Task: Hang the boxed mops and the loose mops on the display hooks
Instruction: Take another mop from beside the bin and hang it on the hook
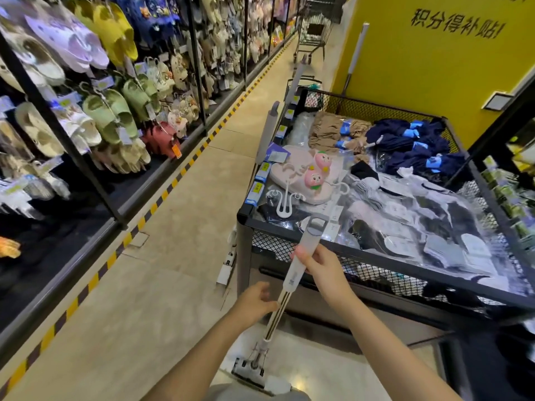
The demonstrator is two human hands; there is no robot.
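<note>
Two bare hands hold one loose mop [292,273] upright in a shop aisle, just in front of the near left corner of a black mesh bin [376,257] heaped with slippers and packed socks. The right hand [321,266] grips the mop's pale grey handle sleeve, fingers curled round it just below the hanging loop at the top. The left hand [256,299] curls at the thin shaft lower down, thumb and fingertips touching it; whether it truly pinches cannot be told. The mop head [254,371] rests on the floor near the person's feet.

More mops [267,131] stand propped along the bin's left edge, farther down the aisle.

Likely risks: the mop is long, so lifting it could swing the head into the bin's mesh wall or sweep the handle top across the goods piled at the near edge. The loose left-hand hold could let the shaft twist or slip. No mop hooks are visible here, so the carry may be awkward.
</note>
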